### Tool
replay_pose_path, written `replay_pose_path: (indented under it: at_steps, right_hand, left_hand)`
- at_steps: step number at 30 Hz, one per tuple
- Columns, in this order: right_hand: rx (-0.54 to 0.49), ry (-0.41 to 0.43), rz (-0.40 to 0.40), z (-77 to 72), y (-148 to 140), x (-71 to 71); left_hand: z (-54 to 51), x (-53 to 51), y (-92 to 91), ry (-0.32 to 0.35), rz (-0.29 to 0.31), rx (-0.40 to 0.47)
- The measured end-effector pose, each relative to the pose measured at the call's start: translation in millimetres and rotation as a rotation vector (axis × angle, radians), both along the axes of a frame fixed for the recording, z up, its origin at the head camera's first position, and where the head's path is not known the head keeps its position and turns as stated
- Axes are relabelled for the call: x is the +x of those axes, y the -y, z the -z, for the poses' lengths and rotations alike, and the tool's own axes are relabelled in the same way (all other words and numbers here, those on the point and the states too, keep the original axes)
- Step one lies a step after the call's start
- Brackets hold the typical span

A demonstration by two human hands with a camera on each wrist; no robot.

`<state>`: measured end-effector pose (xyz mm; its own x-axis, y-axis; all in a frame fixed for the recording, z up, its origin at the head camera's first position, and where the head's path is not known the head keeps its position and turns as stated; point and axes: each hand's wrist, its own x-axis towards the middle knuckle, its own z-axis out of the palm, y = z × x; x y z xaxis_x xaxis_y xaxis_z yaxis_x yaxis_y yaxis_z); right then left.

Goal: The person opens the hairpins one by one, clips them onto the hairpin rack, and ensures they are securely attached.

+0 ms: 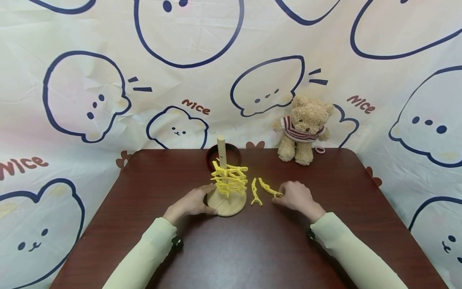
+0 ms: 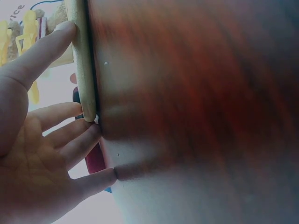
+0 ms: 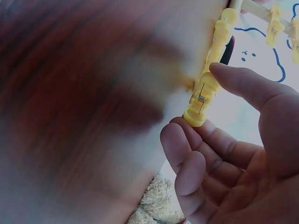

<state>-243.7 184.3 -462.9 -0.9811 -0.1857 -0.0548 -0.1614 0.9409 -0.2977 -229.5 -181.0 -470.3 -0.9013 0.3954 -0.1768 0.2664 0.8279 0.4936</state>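
A wooden stand with a round base and an upright post is on the table. Several yellow spring clips are gathered around the post, criss-crossing in layers. My left hand holds the base's left edge, thumb at the near rim and fingers along the side, as the left wrist view confirms. To the right, my right hand pinches the near end of a yellow spring clip between thumb and fingers. A small metal spring shows in it. Another yellow clip lies between the stand and that clip.
Behind the post is a dark red round container. A teddy bear in a striped top sits at the back right of the brown table, with a small pink ring beside it. A printed cloth hangs behind.
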Motion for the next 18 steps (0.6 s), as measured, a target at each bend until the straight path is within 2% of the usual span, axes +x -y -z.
replay_pose_path:
  at_steps: [8, 18]
  right_hand:
    - [-0.050, -0.046, -0.022, -7.4, -6.1, -0.8]
    - [-0.126, -0.208, -0.076, -19.3, -7.6, -0.4]
  left_hand:
    - [-1.0, 0.7, -0.2, 0.001, 0.002, 0.005]
    - [0.0, -0.5, 0.8, -0.010, 0.006, 0.002]
